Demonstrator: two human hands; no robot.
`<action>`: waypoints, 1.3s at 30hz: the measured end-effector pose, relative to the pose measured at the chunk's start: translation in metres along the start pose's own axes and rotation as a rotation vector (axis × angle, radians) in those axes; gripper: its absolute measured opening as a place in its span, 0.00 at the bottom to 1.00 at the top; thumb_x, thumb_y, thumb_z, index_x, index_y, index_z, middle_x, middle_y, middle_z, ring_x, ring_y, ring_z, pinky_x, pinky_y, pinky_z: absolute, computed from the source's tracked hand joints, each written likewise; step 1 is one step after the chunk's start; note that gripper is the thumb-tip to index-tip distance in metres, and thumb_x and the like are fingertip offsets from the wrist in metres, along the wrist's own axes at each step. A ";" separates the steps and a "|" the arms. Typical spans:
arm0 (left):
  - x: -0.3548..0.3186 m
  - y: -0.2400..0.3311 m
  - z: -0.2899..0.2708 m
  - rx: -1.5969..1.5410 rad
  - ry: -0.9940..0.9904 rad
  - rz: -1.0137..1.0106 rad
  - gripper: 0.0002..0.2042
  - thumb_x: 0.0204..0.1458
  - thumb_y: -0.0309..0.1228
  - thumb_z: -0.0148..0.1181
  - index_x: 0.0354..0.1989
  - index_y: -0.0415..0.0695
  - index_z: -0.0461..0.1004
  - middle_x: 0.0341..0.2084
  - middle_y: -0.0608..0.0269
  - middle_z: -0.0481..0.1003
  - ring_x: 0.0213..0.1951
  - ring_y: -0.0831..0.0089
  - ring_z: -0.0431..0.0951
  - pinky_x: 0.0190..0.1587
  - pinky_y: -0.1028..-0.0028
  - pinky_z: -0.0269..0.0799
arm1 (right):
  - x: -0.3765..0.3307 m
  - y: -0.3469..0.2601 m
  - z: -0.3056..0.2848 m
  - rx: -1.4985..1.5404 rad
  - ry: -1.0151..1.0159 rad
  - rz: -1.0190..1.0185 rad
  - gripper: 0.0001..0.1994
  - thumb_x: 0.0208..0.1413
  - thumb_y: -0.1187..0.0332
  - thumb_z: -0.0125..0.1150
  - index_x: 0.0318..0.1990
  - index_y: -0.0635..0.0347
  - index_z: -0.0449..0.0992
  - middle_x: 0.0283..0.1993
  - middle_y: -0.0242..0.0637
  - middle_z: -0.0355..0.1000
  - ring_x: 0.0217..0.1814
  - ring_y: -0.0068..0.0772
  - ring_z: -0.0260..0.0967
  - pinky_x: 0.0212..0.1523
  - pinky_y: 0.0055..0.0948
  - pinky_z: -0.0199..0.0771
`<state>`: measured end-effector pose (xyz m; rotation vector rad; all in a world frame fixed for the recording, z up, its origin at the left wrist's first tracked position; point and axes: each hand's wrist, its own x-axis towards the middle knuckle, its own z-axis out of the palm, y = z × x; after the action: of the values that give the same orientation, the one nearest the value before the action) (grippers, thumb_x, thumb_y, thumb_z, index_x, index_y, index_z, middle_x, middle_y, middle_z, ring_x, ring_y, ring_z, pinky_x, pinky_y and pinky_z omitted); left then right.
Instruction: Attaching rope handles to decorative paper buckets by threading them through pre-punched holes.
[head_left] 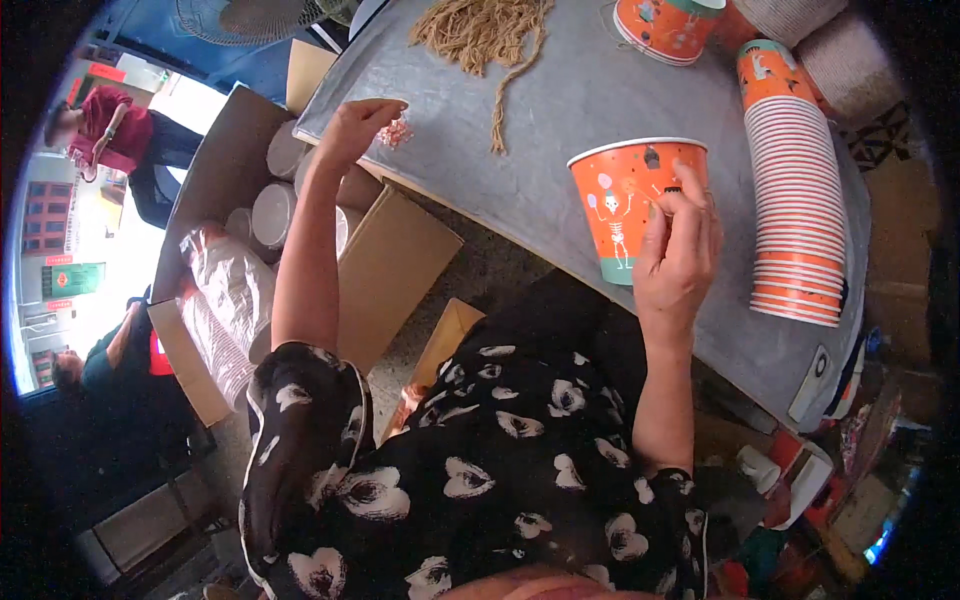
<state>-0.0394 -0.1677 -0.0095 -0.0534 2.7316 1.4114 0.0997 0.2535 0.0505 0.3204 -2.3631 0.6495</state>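
Observation:
In my right hand is an orange paper bucket with a skeleton print, a white rim and a green base band. Its mouth is up and tilted a little, and my bent fingers and thumb press on its right side. Out at the table's left edge, my left hand has its fingers curled together; whatever they may pinch is hidden. Right beside those fingertips lies a small heap of pinkish bits, too small to name.
A tall nested stack of buckets lies along the grey table's right side. At the back are a tan rope bundle and more orange buckets. An open carton with wrapped stacks stands left; two people are beyond it.

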 end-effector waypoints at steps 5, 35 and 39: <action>0.005 -0.009 -0.010 0.437 0.062 0.159 0.13 0.54 0.35 0.63 0.45 0.46 0.83 0.35 0.53 0.83 0.36 0.63 0.84 0.43 0.68 0.78 | 0.002 -0.002 -0.002 -0.003 0.009 -0.001 0.07 0.58 0.75 0.60 0.41 0.61 0.69 0.60 0.45 0.71 0.62 0.54 0.68 0.61 0.50 0.66; -0.075 0.229 0.151 0.093 -0.217 0.839 0.06 0.56 0.28 0.61 0.39 0.41 0.78 0.29 0.52 0.76 0.32 0.54 0.80 0.33 0.65 0.75 | -0.028 0.013 -0.058 0.967 0.140 0.542 0.05 0.65 0.74 0.58 0.42 0.68 0.73 0.35 0.31 0.72 0.37 0.17 0.69 0.41 0.18 0.71; -0.080 0.215 0.166 0.139 -0.169 0.799 0.11 0.53 0.27 0.65 0.45 0.43 0.78 0.43 0.54 0.77 0.35 0.56 0.81 0.35 0.65 0.78 | -0.034 0.014 -0.055 0.980 0.097 0.574 0.05 0.64 0.74 0.58 0.41 0.68 0.73 0.35 0.30 0.72 0.37 0.17 0.70 0.40 0.18 0.71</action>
<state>0.0342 0.0921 0.0760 1.2157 2.7963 1.2340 0.1490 0.2969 0.0595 -0.0035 -1.8599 2.0277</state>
